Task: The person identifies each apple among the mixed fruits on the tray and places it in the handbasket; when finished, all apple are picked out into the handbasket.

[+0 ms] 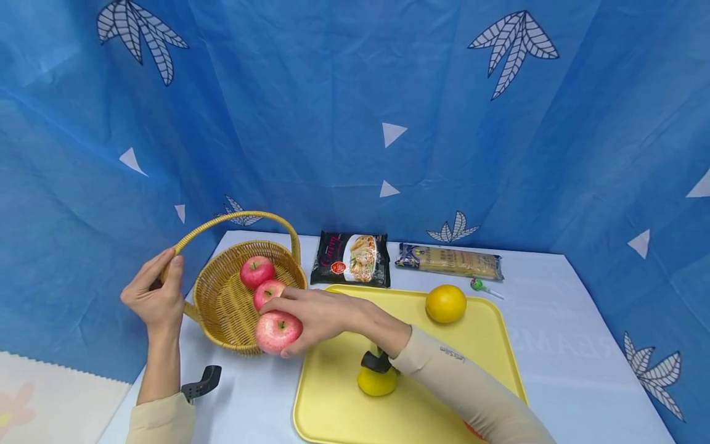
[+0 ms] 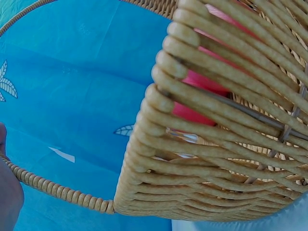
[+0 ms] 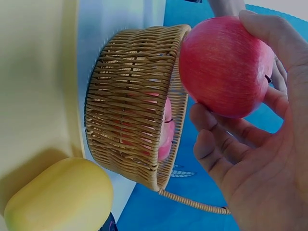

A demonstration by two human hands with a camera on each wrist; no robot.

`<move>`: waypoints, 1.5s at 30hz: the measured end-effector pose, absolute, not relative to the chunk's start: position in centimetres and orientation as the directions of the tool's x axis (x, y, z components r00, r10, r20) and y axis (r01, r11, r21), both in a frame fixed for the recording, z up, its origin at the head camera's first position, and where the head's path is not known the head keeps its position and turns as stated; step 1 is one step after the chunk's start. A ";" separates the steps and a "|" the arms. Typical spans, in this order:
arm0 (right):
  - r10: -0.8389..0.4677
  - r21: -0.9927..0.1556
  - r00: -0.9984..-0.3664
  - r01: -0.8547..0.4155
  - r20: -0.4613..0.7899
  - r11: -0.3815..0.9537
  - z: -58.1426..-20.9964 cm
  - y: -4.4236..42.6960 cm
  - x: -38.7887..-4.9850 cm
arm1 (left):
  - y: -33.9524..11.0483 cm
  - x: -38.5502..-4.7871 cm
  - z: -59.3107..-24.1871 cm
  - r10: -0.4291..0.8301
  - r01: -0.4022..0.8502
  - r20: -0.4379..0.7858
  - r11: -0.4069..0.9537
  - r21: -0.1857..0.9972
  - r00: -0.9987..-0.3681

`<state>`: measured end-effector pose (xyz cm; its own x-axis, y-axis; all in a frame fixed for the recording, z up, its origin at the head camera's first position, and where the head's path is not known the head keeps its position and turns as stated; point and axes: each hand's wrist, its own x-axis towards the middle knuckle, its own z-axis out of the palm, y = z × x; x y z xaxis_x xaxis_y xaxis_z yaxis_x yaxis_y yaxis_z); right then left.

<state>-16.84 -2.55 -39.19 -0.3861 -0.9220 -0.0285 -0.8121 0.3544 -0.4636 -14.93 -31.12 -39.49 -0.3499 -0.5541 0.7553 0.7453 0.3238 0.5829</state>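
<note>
- The left hand (image 1: 158, 293) grips the arched handle (image 1: 244, 216) of a round wicker basket (image 1: 202, 290), its fingers curled around the wrapped cane.
- The right hand (image 1: 322, 314) holds a red apple (image 1: 277, 333) between thumb and fingers, above the basket's rim on the side nearest the tray.
- Inside the basket lie two more red apples, the farther one (image 1: 257, 272) and the nearer one (image 1: 270, 293), side by side.
- A yellow plastic tray (image 1: 333, 394) sits beside the basket, bearing a yellow fruit (image 1: 446, 303) in its far right corner and a second yellow fruit (image 1: 377, 382), partly hidden; both are perhaps lemons or mangoes.
- Behind the tray lie a black noodle packet (image 1: 352, 259), a pack of dried noodles (image 1: 449, 262) and a green-topped lollipop (image 1: 485, 288).
</note>
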 end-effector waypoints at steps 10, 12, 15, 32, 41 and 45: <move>-0.920 -0.459 -0.392 -0.813 -0.021 0.357 -39.5 -3.3 -17.1 | -31.0 -15.1 -39.5 -0.564 0.764 0.755 0.306 0.568 -0.336; -0.921 -0.457 -0.390 -0.817 -0.014 0.353 -39.5 -3.4 -17.2 | -31.0 -15.1 -39.5 -0.565 0.768 0.755 0.303 0.565 -0.333; -0.920 -0.458 -0.392 -0.817 -0.008 0.352 -39.6 -3.6 -17.3 | -31.0 -15.1 -39.5 -0.564 0.769 0.755 0.301 0.564 -0.333; -0.920 -0.429 -0.392 -0.831 -0.001 0.355 -39.6 -5.3 -18.0 | -31.0 -15.0 -39.4 -0.565 0.738 0.750 0.330 0.588 -0.345; -0.912 -0.413 -0.410 -0.828 -0.018 0.380 -39.6 -6.3 -18.1 | -31.0 -15.0 -39.4 -0.562 0.737 0.751 0.332 0.589 -0.347; -0.907 -0.402 -0.420 -0.825 -0.032 0.397 -39.6 -6.6 -18.2 | -31.1 -15.0 -39.5 -0.560 0.733 0.753 0.339 0.590 -0.347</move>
<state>-18.24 -6.62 -39.61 -0.4202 -0.9069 -0.0318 -0.8252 0.3965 -0.4023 -14.95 -31.09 -39.47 -0.3468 -0.5597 0.7526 0.7326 0.3395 0.5900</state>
